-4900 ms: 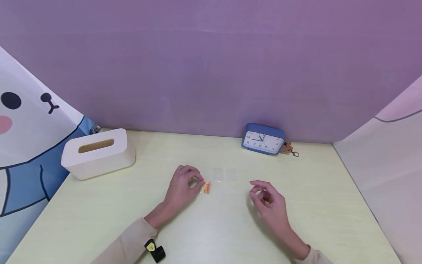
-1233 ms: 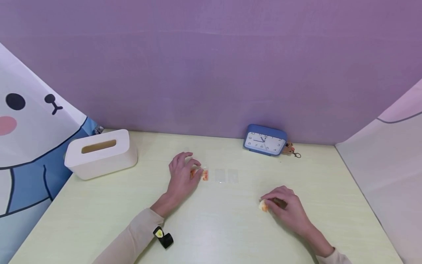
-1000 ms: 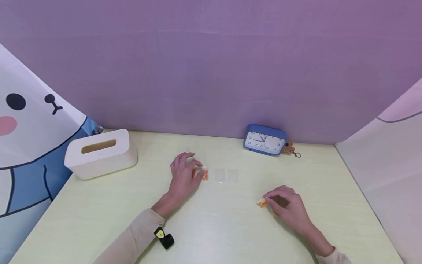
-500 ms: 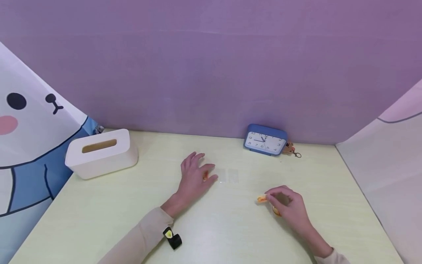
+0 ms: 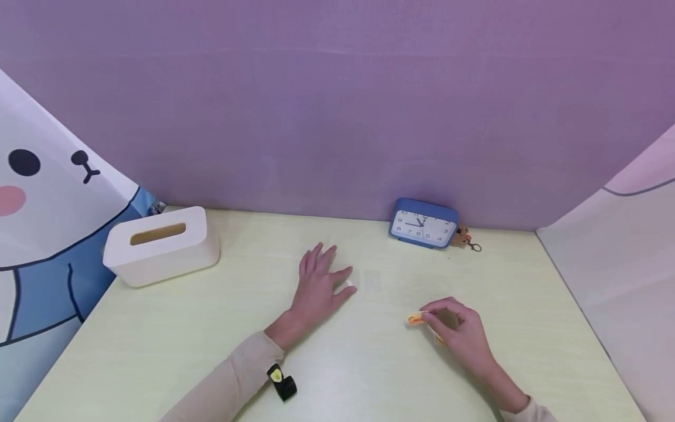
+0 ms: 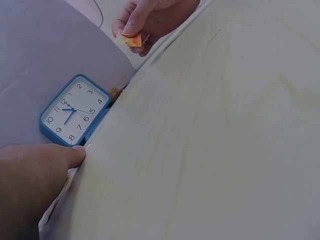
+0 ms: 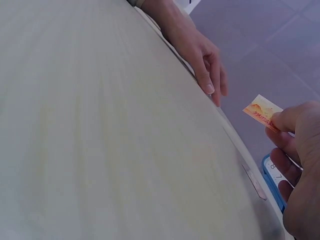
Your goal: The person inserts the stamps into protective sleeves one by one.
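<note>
My right hand [image 5: 456, 334] pinches a small yellow-and-orange printed slip [image 5: 416, 317] between thumb and fingers, a little above the table. Red print shows on the slip [image 7: 262, 110] in the right wrist view. A second orange bit [image 5: 439, 338] peeks out under that hand; whether it is held or lies on the table I cannot tell. My left hand [image 5: 316, 293] rests low over the table with fingers spread, covering the spot where orange-printed pieces lay. Beside its fingertips lies a flat clear square [image 5: 372, 281]; another is mostly hidden by the fingers.
A blue alarm clock [image 5: 423, 224] stands at the back right, with a small brown keyring figure [image 5: 462, 237] beside it. At the back left is a white tissue box [image 5: 163, 249]. A purple cloth wall [image 5: 337, 117] closes off the table's back edge.
The right hand was without a slip in the earliest frame and now pinches one. My left hand has slid rightward, its fingers spreading over the orange-printed pieces and one clear square.
</note>
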Demonstrator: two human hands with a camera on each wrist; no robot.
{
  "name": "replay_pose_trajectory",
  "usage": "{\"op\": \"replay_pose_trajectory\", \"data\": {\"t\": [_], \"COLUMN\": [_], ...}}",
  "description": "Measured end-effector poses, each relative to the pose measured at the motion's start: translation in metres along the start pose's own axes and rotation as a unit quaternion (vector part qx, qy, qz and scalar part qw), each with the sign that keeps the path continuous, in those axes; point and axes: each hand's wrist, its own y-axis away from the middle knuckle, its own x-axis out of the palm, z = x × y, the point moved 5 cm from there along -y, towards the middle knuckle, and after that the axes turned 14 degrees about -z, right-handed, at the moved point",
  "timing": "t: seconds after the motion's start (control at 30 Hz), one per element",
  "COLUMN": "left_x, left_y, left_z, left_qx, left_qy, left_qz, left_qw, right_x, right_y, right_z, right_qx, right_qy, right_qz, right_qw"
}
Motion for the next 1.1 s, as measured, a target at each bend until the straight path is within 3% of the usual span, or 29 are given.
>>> {"op": "replay_pose_trajectory", "data": {"t": [0.33, 0.63, 0.9, 1.1], "left_x": [-0.004, -0.013, -0.028, -0.037], "left_y": [0.004, 0.015, 0.023, 0.03], "left_z": [-0.004, -0.008, -0.015, -0.021], "left_qx": [0.013, 0.005, 0.003, -0.028], "left_qy": [0.014, 0.039, 0.096, 0.168], "left_qz": [-0.02, -0.012, -0.045, -0.05], "left_qw": [0.9996, 0.9992, 0.9943, 0.9842], "right_x": [0.0, 0.001, 0.003, 0.006], "right_y": [0.0, 0.001, 0.002, 0.002], "right_z": [0.001, 0.001, 0.002, 0.002], "right_qx": [0.006, -0.005, -0.004, 0.002], "right_qy": [-0.002, -0.007, -0.008, -0.017], "right_qz": [0.003, 0.006, 0.009, 0.015], "right_qw": [1.0, 0.9999, 0.9999, 0.9997]}}
